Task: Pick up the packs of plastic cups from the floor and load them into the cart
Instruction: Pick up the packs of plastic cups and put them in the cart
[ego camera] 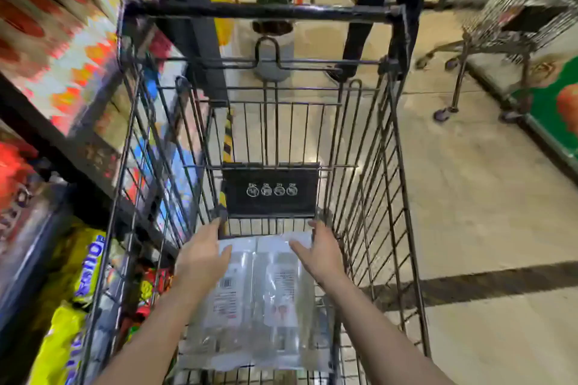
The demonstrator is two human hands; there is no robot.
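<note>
Through the head camera I am looking down into a dark wire cart (369, 184), and much of the frame is smearing: the shelves in the upper left are showing only streaks of red, orange and blue, and I cannot read the packaging there. A second cart (513, 25) in the upper right is blurring too and running off the frame edge. At the top centre a person's dark legs (369, 25) are standing beyond the cart, cut off above. Both my forearms are entering from the bottom edge. My left hand (201, 259) is reaching forward with fingers straight and spread, lying on the left pack of plastic cups (228, 306); my right hand (319, 255) is likewise flat and open, fingers extended, resting against the right pack of plastic cups (286, 300). Neither hand is curling round anything. The two clear packs are lying side by side, touching, on the cart floor in the lower centre, their near ends partly hidden by my arms. Each is carrying a white label with a barcode and red marks, too small to read. A black plate (269, 189) on the folding seat is showing four round white pictograms. Yellow bags (62, 337) in the lower left are bearing blue lettering, partly cut off and unreadable.
</note>
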